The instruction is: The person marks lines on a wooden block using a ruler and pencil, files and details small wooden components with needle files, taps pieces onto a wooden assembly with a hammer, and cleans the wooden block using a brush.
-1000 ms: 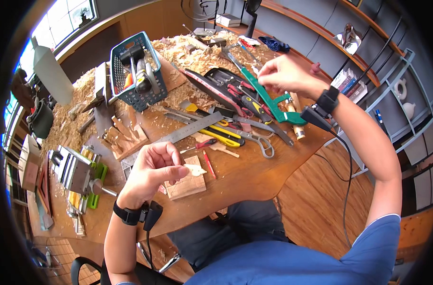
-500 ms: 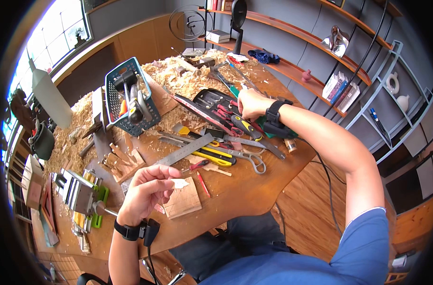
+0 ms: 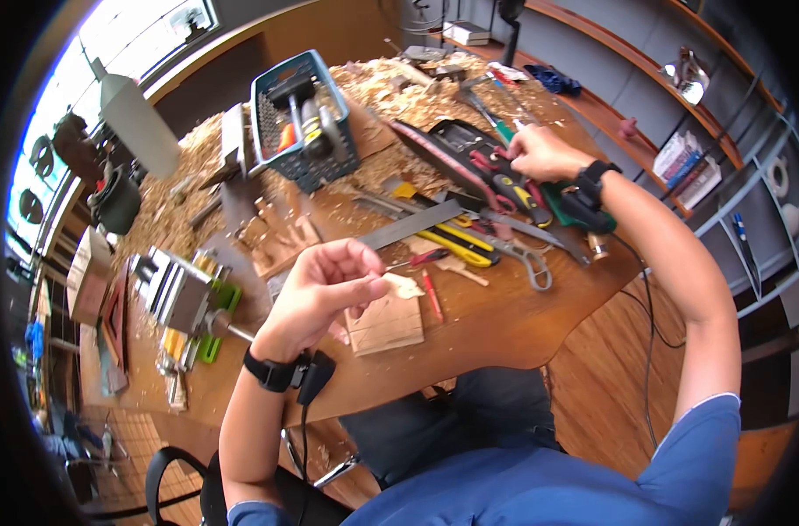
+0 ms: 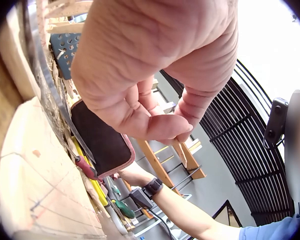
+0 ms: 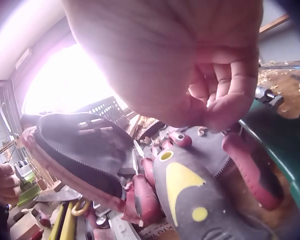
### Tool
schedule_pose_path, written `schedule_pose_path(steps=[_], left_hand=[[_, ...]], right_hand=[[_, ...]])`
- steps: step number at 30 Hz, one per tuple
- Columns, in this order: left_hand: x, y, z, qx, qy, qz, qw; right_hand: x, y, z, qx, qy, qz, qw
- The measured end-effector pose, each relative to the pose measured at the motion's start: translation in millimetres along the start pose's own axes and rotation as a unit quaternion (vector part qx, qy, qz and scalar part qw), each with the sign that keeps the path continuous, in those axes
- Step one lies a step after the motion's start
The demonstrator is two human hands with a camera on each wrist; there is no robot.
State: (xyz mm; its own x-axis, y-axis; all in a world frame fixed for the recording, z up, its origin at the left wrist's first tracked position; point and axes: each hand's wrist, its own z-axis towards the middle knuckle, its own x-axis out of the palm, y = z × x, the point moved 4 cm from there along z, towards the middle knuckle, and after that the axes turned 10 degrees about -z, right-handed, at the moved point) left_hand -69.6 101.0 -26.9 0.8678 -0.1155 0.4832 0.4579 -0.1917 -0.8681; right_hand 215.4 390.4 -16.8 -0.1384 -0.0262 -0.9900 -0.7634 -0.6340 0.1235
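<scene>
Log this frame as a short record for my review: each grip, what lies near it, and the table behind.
Left-hand grip: pinches a small pale wood piece
Near left: flat wooden block with drawn lines; red pencil beside it
Right-hand grip: at the open tool pouch, fingers curled; whether it holds anything is unclear
Near right: grey-and-yellow handle; red-handled tools
Farther back: blue basket holding tools; wood shavings

We wore a short-sleeved blue shirt [image 3: 522,486], dark trousers [image 3: 469,421], and black wrist straps [image 3: 268,373] bearing boxy black cameras [image 3: 317,378] with thin black cables [image 3: 304,447].
</scene>
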Motion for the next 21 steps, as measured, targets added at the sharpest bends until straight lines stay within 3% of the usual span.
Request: schedule_pose_path(steps=[3, 8, 11, 14, 15, 17, 19, 21], left_hand=[[2.2, -1.6, 0.2, 0.017, -0.011, 0.012, 1.000], [-4.0, -5.7, -2.1, 0.016, -0.043, 0.062, 0.997], [-4.8, -11.2, -5.0, 0.019, -0.060, 0.047, 0.997], [-10.7, -12.5, -2.9, 0.031, -0.046, 0.056, 0.997], [-12.4, -13.0, -2.5, 0.034, -0.048, 0.071, 0.996], [-14.4, -16.5, -3.1, 0.035, -0.058, 0.084, 0.994], [-10.4, -19.9, -5.3, -0.053, -0.061, 0.240, 0.968], [-9.1, -23.1, -5.1, -0.061, -0.051, 0.277, 0.958]], right_hand=[[-24.9, 6.1, -1.7, 0.035, -0.031, 0.048, 0.998], [-64.6, 22.8, -8.4, -0.013, -0.202, 0.219, 0.955], [-94.1, 109.0, -41.3, -0.078, -0.143, 0.378, 0.911], [-84.8, 178.1, -64.1, -0.182, -0.038, 0.497, 0.848], [-76.2, 195.9, -67.9, -0.187, -0.044, 0.501, 0.844], [-60.2, 214.5, -69.9, -0.203, -0.014, 0.509, 0.837], [-44.2, 224.4, -66.7, -0.255, 0.031, 0.567, 0.783], [-29.9, 225.8, -60.1, -0.293, 0.046, 0.579, 0.760]])
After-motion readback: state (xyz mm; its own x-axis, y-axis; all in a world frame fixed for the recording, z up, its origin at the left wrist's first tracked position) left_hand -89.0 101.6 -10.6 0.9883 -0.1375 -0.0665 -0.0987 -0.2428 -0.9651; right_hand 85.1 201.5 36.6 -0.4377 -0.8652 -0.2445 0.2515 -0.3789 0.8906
